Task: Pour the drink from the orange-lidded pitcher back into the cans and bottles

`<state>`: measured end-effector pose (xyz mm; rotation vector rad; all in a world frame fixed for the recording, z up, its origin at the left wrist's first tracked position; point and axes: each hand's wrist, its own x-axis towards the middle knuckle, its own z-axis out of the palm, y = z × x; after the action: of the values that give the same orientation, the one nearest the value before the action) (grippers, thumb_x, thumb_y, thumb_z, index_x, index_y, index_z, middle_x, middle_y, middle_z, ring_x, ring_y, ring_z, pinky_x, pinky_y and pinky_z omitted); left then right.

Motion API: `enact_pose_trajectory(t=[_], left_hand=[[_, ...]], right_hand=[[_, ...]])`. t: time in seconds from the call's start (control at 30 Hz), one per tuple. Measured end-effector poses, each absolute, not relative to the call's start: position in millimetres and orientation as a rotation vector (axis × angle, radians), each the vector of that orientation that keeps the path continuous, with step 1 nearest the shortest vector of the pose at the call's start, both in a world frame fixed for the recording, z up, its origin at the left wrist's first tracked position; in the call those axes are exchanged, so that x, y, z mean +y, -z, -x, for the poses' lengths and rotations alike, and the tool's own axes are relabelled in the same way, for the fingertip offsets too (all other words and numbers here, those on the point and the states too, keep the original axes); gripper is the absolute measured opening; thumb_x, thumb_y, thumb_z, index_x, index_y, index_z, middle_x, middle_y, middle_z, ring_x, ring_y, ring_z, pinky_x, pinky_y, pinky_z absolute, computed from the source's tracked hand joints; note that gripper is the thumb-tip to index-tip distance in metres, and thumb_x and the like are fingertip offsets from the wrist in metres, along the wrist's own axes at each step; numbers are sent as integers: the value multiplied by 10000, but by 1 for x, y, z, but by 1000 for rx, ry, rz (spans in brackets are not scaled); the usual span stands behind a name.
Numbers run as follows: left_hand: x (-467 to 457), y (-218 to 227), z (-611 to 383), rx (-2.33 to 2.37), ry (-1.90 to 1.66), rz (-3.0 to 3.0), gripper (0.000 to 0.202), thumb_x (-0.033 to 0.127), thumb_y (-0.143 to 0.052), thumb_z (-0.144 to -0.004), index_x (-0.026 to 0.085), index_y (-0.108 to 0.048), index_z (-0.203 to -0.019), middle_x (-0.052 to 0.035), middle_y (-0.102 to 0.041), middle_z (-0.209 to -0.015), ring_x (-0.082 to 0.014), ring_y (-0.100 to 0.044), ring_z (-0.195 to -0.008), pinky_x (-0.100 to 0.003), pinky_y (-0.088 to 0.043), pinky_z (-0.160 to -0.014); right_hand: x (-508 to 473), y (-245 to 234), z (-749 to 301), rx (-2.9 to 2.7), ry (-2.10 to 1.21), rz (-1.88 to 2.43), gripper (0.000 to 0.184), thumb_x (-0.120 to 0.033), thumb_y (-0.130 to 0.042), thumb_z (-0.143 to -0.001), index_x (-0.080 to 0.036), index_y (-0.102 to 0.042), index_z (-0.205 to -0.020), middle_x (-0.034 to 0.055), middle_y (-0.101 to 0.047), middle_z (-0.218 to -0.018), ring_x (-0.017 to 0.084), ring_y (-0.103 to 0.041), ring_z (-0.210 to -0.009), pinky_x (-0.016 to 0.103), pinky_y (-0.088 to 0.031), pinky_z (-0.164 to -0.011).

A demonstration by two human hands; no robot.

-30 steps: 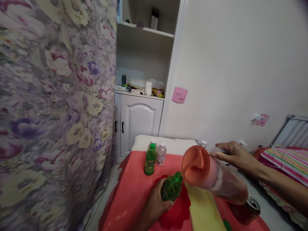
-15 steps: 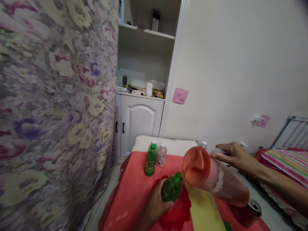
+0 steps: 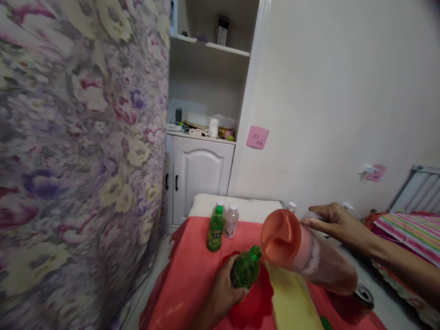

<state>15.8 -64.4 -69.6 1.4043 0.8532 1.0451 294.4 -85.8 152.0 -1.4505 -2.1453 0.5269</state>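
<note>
My left hand point(image 3: 223, 288) is wrapped round a green bottle point(image 3: 246, 268), uncapped and tilted slightly to the right. My right hand point(image 3: 332, 222) grips the handle of a pitcher point(image 3: 319, 256) with an orange-pink top. The pitcher lies tipped almost sideways, its spout side against or very close to the bottle's mouth; I cannot tell whether they touch. Brownish liquid with some foam shows inside the pitcher. Beneath the bottle is a red scalloped dish point(image 3: 264, 305), partly hidden by my left hand.
A capped green bottle point(image 3: 215, 231) and two white-capped bottles, one in front point(image 3: 231, 222), stand at the back of the red-covered table point(image 3: 178, 279). A yellow board point(image 3: 292, 298) and an opened can point(image 3: 357, 302) lie to the right. A floral curtain point(image 3: 85, 160) hangs at left.
Almost nothing differs. Both hands, the bottle and the tipped pitcher keep nearly the same positions, with only a very slight shift of the view.
</note>
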Motion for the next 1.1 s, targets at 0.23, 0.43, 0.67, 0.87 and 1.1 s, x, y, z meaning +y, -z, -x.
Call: enact_pose_trajectory(t=[0.23, 0.43, 0.67, 0.87, 1.1], left_hand=[[-65, 70, -15, 818, -1068, -1394, 697, 9, -682, -548, 173, -587, -1219, -53, -709, -1087, -269, -622, -992, -324, -490, -821], [-64, 72, -15, 845, -1046, -1412, 699, 2, -700, -550, 183, -591, -1217, -51, -707, -1093, -268, -621, -989, -329, -487, -835], [-64, 75, -15, 838, -1061, -1427, 661, 5, -694, -585, 191, -595, -1212, -32, -715, -1072, -254, -624, -970, -306, -499, -797], [-61, 81, -16, 865, -1040, -1430, 694, -12, -659, -566, 185, -570, -1225, -37, -710, -1061, -247, -627, -936, -292, -499, -728], [-63, 74, -15, 853, -1037, -1445, 708, -20, -672, -557, 190, -578, -1227, -39, -705, -1109, -261, -619, -1011, -320, -489, -843]], right_hand=[[-86, -152, -295, -2144, -505, 1449, 502, -594, -538, -894, -186, -493, -606, -46, -426, -583, 108, -388, -556, 242, -314, -511], [-86, -153, -295, -2146, -472, 1492, 507, -619, -526, -886, -183, -532, -627, -49, -413, -580, 116, -396, -561, 245, -311, -512], [-86, -151, -297, -2126, -506, 1465, 480, -578, -548, -893, -187, -497, -618, -49, -385, -589, 110, -364, -564, 243, -298, -500], [-85, -152, -296, -2144, -461, 1480, 518, -610, -535, -885, -208, -385, -593, -60, -324, -574, 97, -303, -545, 237, -271, -478], [-86, -153, -294, -2170, -447, 1483, 515, -621, -509, -898, -199, -417, -618, -53, -358, -597, 106, -343, -567, 241, -281, -503]])
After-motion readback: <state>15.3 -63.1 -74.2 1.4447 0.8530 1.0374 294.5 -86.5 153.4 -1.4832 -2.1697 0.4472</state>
